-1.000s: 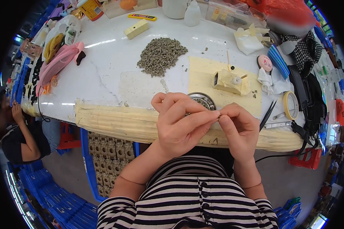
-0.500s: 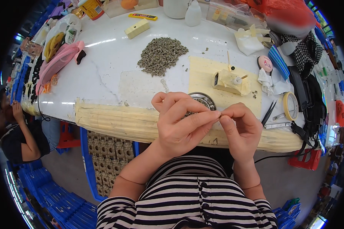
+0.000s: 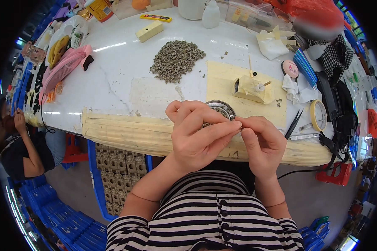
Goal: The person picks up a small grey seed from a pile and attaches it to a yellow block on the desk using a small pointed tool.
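Observation:
My left hand and my right hand meet fingertip to fingertip over the table's front edge. Both are pinched, thumb against forefinger; whatever sits between the tips is too small to name. Just behind my left fingers is a round metal dish with small metal pieces in it, partly hidden by that hand. Farther back lies a heap of small grey metal parts. To the right, a tape-wrapped block with a stick standing in it rests on a yellowish sheet.
Black tweezers, a tape roll and a pink round case lie at the right. A pink mesh item is at the left. Below the edge stands a blue crate of metal blocks. Another person sits far left.
Hardly anything differs. Both hands hold the same pinch at the same spot, with only a slight shift of the right fingers.

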`<state>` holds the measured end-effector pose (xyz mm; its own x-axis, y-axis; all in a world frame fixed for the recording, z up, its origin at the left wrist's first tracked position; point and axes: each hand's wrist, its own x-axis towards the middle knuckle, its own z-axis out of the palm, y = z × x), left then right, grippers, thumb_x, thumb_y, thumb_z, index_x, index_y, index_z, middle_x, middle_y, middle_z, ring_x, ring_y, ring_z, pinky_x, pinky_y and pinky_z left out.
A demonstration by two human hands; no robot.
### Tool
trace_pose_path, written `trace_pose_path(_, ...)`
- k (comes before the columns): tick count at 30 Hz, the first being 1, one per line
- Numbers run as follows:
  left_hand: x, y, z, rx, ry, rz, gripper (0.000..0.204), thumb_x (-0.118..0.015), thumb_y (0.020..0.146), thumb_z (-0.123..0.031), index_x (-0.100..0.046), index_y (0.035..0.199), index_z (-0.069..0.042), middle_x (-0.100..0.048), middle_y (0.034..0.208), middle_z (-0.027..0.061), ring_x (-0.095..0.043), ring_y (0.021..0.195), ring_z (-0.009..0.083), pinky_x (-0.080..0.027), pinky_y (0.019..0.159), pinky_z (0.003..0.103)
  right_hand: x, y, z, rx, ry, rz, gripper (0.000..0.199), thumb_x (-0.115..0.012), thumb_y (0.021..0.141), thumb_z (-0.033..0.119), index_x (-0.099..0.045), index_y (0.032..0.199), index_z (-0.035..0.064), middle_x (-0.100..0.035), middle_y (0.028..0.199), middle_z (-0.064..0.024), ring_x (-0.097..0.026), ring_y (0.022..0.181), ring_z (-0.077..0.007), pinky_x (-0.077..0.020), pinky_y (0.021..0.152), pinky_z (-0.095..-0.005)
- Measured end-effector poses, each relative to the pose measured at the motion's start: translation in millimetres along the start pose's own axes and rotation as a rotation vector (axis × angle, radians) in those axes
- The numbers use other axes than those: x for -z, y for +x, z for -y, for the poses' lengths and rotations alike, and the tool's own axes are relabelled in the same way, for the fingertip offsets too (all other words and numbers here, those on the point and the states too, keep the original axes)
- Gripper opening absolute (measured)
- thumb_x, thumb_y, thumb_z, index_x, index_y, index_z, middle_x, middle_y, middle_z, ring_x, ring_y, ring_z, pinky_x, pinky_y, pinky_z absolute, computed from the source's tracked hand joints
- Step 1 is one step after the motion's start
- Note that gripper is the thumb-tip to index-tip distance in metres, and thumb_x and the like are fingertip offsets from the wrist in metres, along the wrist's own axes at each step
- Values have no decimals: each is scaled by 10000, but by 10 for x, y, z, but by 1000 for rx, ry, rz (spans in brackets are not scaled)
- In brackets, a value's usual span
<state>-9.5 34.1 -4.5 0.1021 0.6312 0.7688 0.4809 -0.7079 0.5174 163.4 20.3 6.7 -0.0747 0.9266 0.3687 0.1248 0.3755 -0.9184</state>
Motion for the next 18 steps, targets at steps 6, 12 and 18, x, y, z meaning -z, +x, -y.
trace_pose_path(6,-3,-6,-14,1,21,15,307,-844,662,-66,-765,944,-158,-672,865,-54,-559,782,151,-304,783,333,5,-16,-3,-7,-10,-41,96,-740,849,7,-706,933,-24,-708,873,-94,-638,772,-157,-490,711,-259)
trace_pose_path(12,10,-4,-21,-1,23,31,305,-840,668,-69,-766,948,-163,-671,861,-58,-555,781,149,-301,782,333,23,-15,37,-20,-28,-30,71,-719,873,12,-673,911,-27,-673,862,-73,-620,801,-134,-483,733,-253)
trace_pose_path(18,27,16,3,-2,-50,58,292,-833,674,-74,-771,943,-169,-668,852,-52,-557,789,158,-310,775,331,47,-17,40,-173,231,65,67,-628,955,28,-631,970,-37,-650,894,-56,-604,833,-104,-488,763,-239)
